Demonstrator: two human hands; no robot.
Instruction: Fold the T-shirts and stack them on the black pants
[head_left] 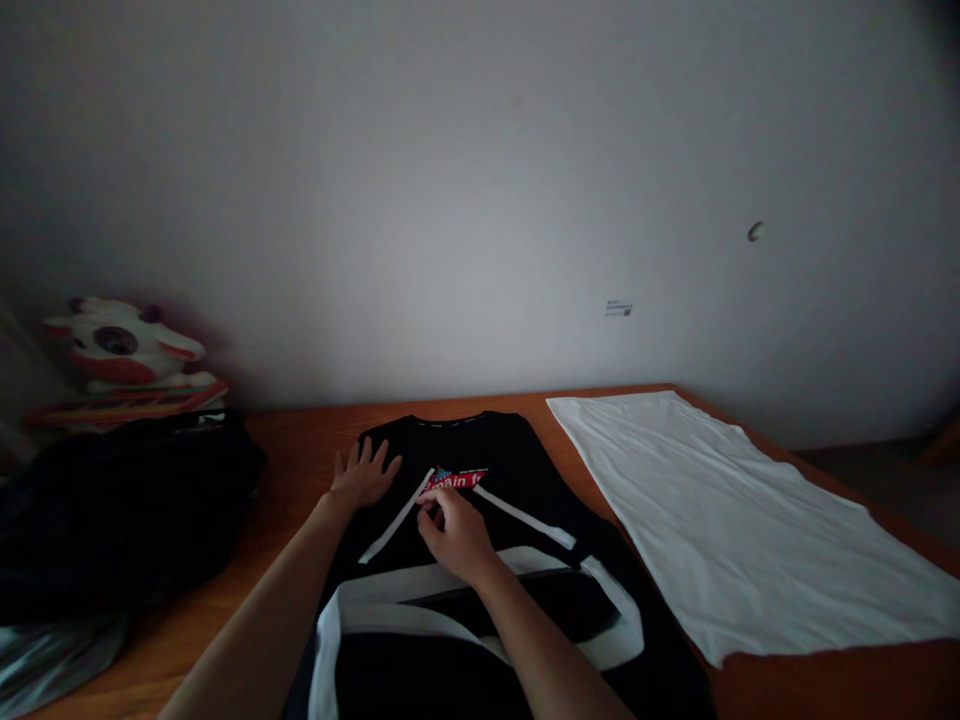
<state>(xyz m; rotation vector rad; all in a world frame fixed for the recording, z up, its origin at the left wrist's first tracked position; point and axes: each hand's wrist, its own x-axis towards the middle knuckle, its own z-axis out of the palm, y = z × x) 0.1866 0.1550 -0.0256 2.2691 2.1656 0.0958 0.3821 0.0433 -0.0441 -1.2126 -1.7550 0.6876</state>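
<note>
A black garment [517,455] with white stripes and a red printed patch lies spread on the orange-brown table [300,450] in front of me. My left hand [365,477] rests flat on its upper left part, fingers spread. My right hand [455,532] sits on the middle of the garment just below the red patch, fingers curled in a pinch at the fabric near a white stripe.
A white cloth [742,520] lies flat on the right side of the table. A dark pile of clothes [112,510] sits at the left, with a white and red plush toy [127,360] behind it. A plain wall rises behind the table.
</note>
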